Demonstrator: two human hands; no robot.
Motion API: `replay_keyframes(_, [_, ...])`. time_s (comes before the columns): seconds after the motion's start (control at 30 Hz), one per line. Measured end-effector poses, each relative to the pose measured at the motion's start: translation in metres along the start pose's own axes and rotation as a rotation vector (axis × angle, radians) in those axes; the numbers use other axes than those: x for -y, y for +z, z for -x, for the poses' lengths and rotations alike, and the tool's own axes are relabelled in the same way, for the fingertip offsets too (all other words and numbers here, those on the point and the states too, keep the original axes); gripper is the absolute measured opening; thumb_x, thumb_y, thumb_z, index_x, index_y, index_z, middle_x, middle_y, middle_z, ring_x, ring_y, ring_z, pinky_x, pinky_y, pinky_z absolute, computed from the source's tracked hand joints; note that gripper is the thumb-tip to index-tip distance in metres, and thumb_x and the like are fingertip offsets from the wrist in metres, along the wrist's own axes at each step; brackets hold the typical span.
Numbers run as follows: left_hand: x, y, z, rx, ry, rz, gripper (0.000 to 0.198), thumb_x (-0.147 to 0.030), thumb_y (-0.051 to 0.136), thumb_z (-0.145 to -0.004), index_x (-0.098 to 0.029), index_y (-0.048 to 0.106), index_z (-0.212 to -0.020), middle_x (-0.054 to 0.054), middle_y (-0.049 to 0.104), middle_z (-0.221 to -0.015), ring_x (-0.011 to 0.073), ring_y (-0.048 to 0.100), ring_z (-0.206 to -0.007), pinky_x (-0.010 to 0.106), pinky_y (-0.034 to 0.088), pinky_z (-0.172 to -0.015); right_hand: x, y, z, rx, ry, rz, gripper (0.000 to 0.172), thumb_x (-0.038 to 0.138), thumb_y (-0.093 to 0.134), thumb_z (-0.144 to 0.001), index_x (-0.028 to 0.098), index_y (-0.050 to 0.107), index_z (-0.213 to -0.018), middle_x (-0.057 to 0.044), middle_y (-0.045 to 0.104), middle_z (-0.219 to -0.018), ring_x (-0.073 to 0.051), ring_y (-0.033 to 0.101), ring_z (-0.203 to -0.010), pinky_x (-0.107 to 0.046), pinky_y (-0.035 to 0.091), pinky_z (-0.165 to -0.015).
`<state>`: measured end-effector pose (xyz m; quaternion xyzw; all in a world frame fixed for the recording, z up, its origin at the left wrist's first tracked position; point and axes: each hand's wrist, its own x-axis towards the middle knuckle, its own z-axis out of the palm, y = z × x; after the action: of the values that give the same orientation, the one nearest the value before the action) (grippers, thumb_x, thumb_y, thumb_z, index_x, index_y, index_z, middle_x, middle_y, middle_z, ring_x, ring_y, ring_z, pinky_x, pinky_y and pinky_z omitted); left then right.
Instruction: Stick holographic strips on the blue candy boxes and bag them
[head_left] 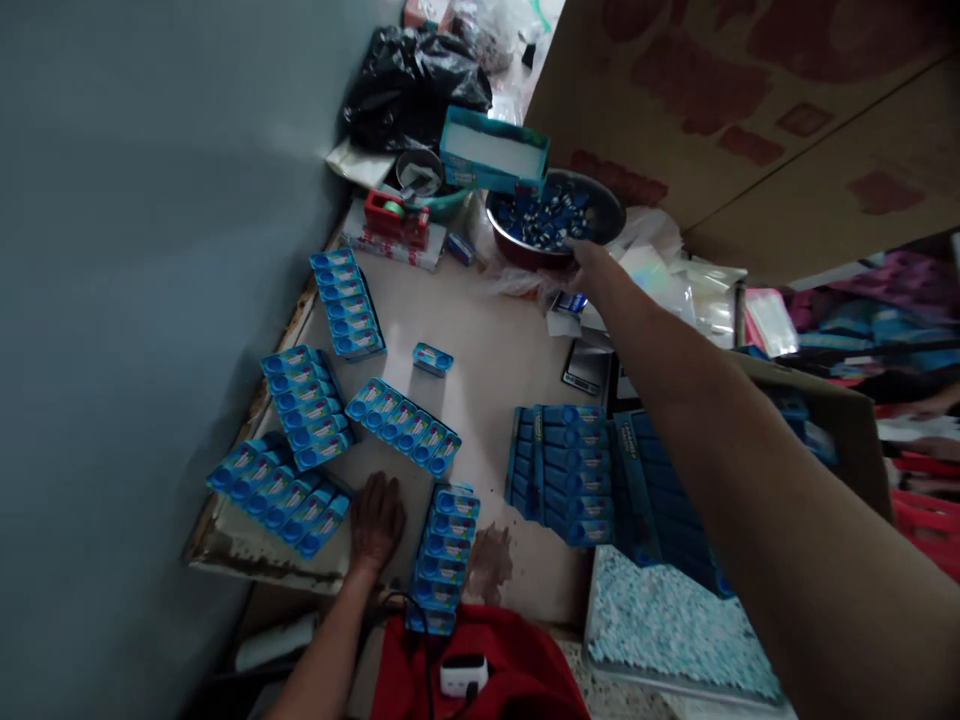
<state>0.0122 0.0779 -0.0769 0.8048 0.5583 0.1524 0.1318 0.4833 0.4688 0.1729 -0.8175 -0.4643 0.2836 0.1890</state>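
Note:
My left hand [377, 522] lies palm down on the table with fingers stretched out and nothing in it. Beside it are rows of small blue boxes [277, 495] on one side and another row of blue boxes [446, 550] on the other. My right hand [590, 266] reaches far across the table to a dark red metal bowl [529, 252]. Its fingers straddle the near rim, one over the edge and others beneath, partly hidden. Small blue-and-white wrapped pieces [551, 220] fill the bowl. One single blue box [433, 358] stands apart in mid-table.
A teal open carton [495, 150] and a black plastic bag [412, 90] stand at the back. Nearby sits a red tape dispenser [396, 218]. Stacked blue boxes [562, 470] and a tray of pale blue pieces [675, 625] are at right. A wall [165, 250] borders the left.

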Motion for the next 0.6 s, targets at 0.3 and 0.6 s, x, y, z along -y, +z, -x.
replay_keyframes(0.3, [-0.018, -0.007, -0.005, 0.143, -0.149, 0.117, 0.048, -0.032, 0.049, -0.102, -0.015, 0.061, -0.145, 0.022, 0.052, -0.16, 0.0356, 0.04, -0.156, 0.059, 0.03, -0.125, -0.001, -0.026, 0.088, 0.398, 0.309, -0.239, 0.057, 0.048, 0.033, -0.112, 0.004, 0.064, -0.094, -0.008, 0.072, -0.078, -0.01, 0.069, -0.073, -0.033, 0.054, -0.083])
replay_keyframes(0.6, [-0.038, -0.01, -0.007, 0.166, -0.178, 0.242, 0.049, -0.03, 0.049, -0.102, -0.014, 0.06, -0.147, 0.021, 0.047, -0.164, 0.0335, 0.032, -0.16, 0.06, 0.024, -0.129, -0.027, -0.077, 0.344, 0.572, -0.024, -0.175, 0.052, 0.07, 0.081, -0.063, 0.043, 0.08, -0.107, -0.018, 0.077, -0.104, -0.028, 0.077, -0.093, -0.048, 0.058, -0.089])
